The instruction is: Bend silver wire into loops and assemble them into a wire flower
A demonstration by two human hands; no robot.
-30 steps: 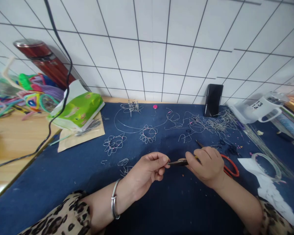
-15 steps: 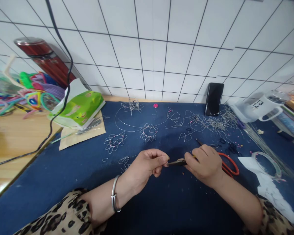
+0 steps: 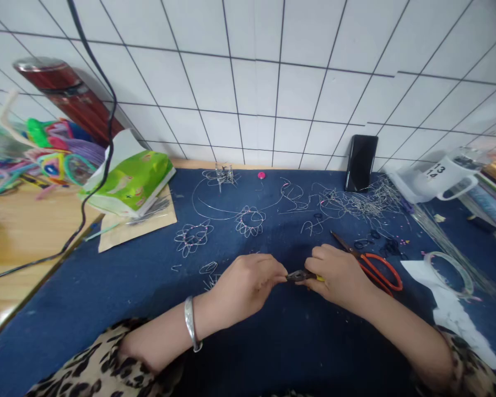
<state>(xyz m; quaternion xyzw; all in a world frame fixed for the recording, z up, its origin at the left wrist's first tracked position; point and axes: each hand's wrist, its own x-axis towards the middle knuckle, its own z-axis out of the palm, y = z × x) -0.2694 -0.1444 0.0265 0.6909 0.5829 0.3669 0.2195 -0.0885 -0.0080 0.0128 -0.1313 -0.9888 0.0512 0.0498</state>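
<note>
My right hand (image 3: 339,273) is closed round small pliers (image 3: 300,275) with yellow grips, their dark jaws pointing left. My left hand (image 3: 248,282), with a silver bangle on its wrist, pinches something tiny at the jaw tips; I cannot make out what. Both hands hover just above the blue cloth (image 3: 107,309) near the front middle. Orange-handled scissors (image 3: 372,263) lie right behind my right hand.
Wire flowers (image 3: 250,220) with pink beads, a pile of cut wire (image 3: 355,207), a black phone (image 3: 360,163) against the tiled wall, a white jug (image 3: 438,179), a green tissue pack (image 3: 132,184), a red flask (image 3: 68,96), pipe cleaners (image 3: 45,160) and a hanging black cable (image 3: 97,138).
My hands have drawn closer together and the pliers have shifted slightly left. The scissors, half hidden by my right hand before, show fully.
</note>
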